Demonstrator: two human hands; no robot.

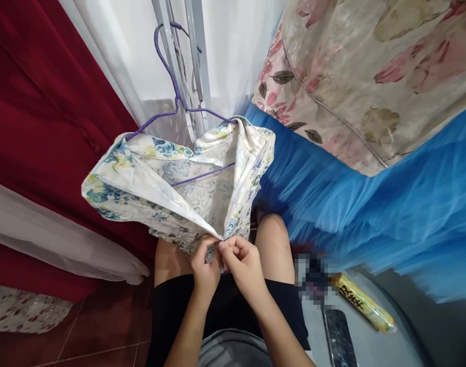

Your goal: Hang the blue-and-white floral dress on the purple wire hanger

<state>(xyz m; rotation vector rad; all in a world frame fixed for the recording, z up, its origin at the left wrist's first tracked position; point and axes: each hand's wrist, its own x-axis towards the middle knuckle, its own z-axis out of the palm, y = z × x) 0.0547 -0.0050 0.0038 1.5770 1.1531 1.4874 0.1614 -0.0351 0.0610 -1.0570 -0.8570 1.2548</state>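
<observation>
In front of my knees a floral blouse, white with blue and yellow flowers, hangs on a purple clothes hanger. Its front edges meet in a V low at the middle. Right at that point my left hand pinches one edge of the cloth. Close beside it, my right hand has thumb and fingers pressed on the other edge. The fingertips of both hands nearly touch. Any fastener between them is too small to make out.
A red curtain hangs at the left. Grey metal poles stand behind the hanger. Blue tulle and a floral cloth hang at the right. Below them, a yellow packet and a phone lie on a grey surface.
</observation>
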